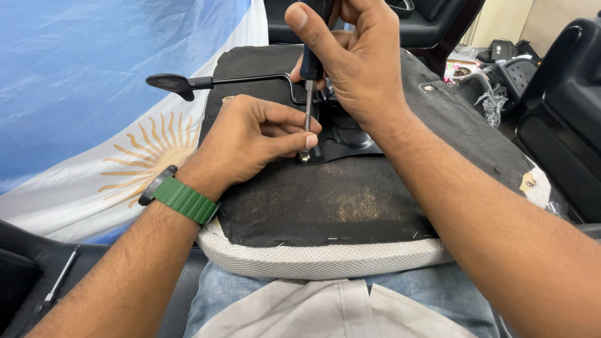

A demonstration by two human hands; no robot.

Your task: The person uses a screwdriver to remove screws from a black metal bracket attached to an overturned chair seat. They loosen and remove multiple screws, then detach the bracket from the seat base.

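Observation:
An upturned office chair seat [350,200] with black fabric underside lies across my lap. A black metal mechanism plate [344,141] is on its middle, with a black lever [188,82] sticking out to the left. My right hand [350,56] grips the dark handle of a screwdriver [308,94] held upright, its tip on a screw [304,156] at the plate's front left corner. My left hand [250,138], with a green watch band on the wrist, pinches the screwdriver shaft just above the screw.
A blue and white cloth with a yellow sun [100,112] covers the area at left. Black chair parts [557,106] and small bags stand at right. A thin metal tool [59,281] lies on a black surface at lower left.

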